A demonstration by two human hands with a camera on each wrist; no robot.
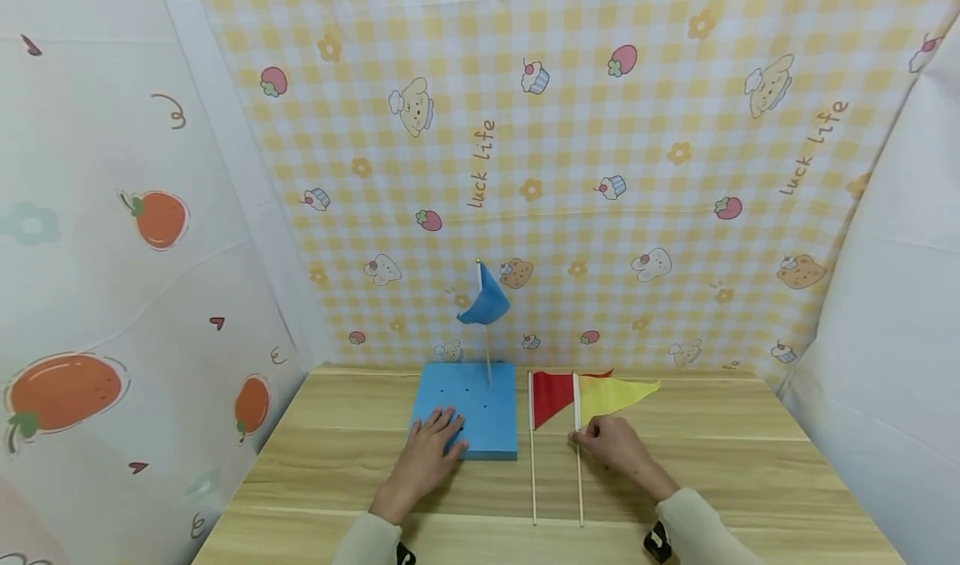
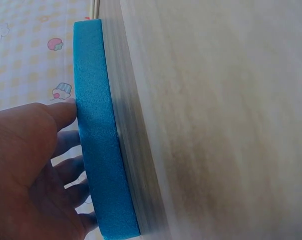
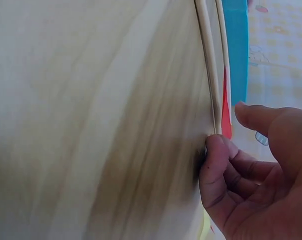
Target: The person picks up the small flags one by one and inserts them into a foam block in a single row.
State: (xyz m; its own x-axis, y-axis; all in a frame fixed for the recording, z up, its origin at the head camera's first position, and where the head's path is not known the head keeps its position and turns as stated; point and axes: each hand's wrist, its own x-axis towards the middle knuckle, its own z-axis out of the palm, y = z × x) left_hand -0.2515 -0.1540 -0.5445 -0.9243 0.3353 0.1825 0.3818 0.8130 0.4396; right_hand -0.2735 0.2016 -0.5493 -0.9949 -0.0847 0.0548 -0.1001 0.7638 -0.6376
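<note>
My left hand (image 1: 431, 452) rests with fingers spread on the front left of a blue foam block (image 1: 491, 440). In the left wrist view, its thumb (image 2: 64, 113) touches the block's edge. A blue triangular flag (image 1: 487, 298) stands upright in the back of the block on a thin stick. My right hand (image 1: 615, 442) has curled fingers at the stick of a yellow triangular flag (image 1: 607, 400) lying on the table. The right wrist view shows the index fingertip at that stick, with the thumb (image 3: 256, 115) raised apart. A red triangular flag (image 1: 550, 397) lies between block and yellow flag.
Several small dark holes dot the block's top. The wooden table (image 1: 720, 457) meets a yellow checked cloth (image 1: 570, 132) at the back. White cloth hangs on the left (image 1: 187, 298) and right (image 1: 892, 298). The yellow flag overlaps part of the red one.
</note>
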